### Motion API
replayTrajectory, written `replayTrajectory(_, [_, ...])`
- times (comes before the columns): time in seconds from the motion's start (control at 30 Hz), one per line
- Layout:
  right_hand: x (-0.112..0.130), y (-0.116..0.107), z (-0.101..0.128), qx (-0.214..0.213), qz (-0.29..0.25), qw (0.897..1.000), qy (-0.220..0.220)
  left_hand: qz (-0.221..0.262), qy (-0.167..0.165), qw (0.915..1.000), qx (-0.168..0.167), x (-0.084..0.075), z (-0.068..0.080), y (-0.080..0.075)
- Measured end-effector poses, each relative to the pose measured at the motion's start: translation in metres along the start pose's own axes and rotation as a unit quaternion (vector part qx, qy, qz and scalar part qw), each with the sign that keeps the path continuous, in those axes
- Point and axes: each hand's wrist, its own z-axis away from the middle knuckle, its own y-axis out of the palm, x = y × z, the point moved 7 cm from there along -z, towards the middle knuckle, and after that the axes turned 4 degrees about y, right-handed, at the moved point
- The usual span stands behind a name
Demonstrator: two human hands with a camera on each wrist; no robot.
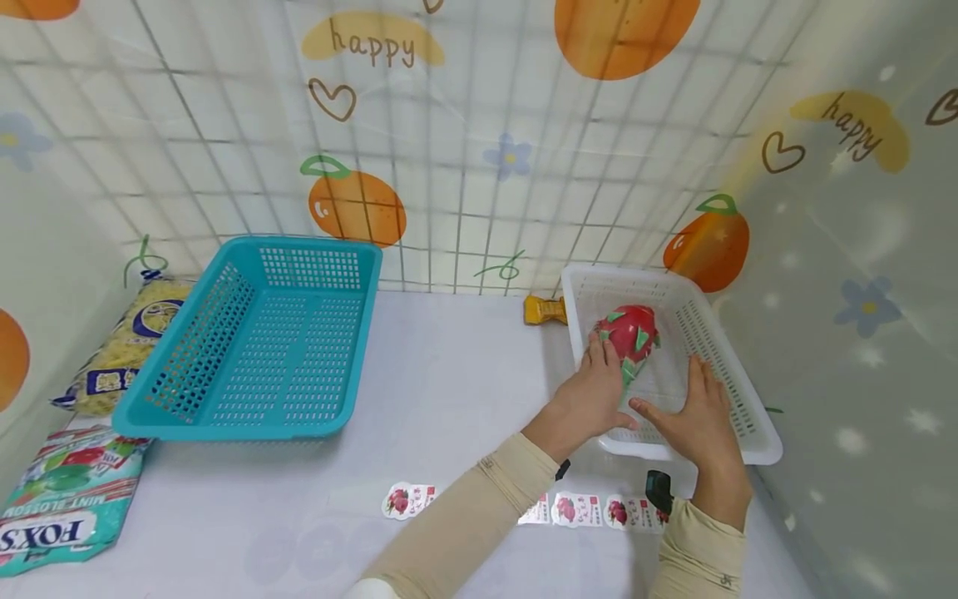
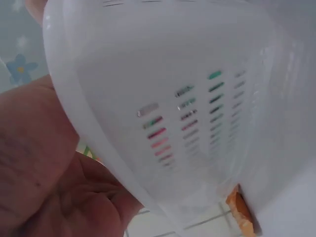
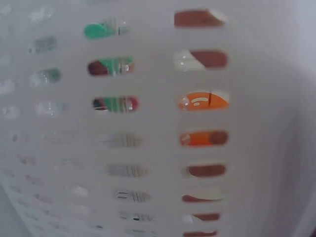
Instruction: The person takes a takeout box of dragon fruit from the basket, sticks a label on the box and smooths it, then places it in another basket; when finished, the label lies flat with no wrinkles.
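Since the dragon fruit (image 1: 632,327) already lies in the white basket (image 1: 762,453), right of frame, placing looks done; the left hand (image 1: 587,401) overlaps it straight-fingered, the right hand (image 1: 699,420) spreads nearby, neither grip closed; only withdrawing seems left.

The fruit (image 1: 631,330) I saw was plump and bright red, with green scales along its skin and a narrow green end. It lay on its side in the white basket (image 1: 671,359), towards the far end, its fat part away from the person and the green end pointing nearer. Rows of slots pierced the basket's walls, and flecks of red and green showed through them. The basket stood upright on the desk (image 1: 464,374), rim up, its corners rounded.
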Motion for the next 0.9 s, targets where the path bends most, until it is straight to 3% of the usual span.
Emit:
replayTrajectory(0.23, [-0.004,0.002,-0.002,0.001,0.000,1.000,0.023,-0.028,-0.057,0.9977,0.023,-0.007,-0.009,-0.002])
replayTrajectory(0.33, [-0.005,0.002,-0.002,0.007,0.002,0.999,0.032,-0.073,-0.073,0.9938,0.040,-0.010,-0.011,-0.003])
replayTrajectory(0.47, [-0.006,0.003,-0.002,0.023,0.004,0.999,0.047,-0.158,-0.066,0.9829,0.066,-0.016,-0.014,-0.002])
replayTrajectory(0.6, [-0.008,0.003,-0.003,0.038,0.001,0.997,0.065,-0.208,-0.060,0.9733,0.075,-0.021,-0.017,0.002])
replayTrajectory(0.7, [-0.010,0.004,-0.003,0.048,-0.004,0.996,0.075,-0.188,-0.082,0.9756,0.078,-0.023,-0.019,0.006])
replayTrajectory(0.8, [-0.011,0.004,-0.003,0.055,-0.007,0.995,0.078,-0.122,-0.133,0.9803,0.079,-0.022,-0.019,0.011])
replayTrajectory(0.9, [-0.012,0.003,-0.003,0.059,-0.009,0.995,0.078,-0.084,-0.171,0.9789,0.074,-0.022,-0.020,0.013])
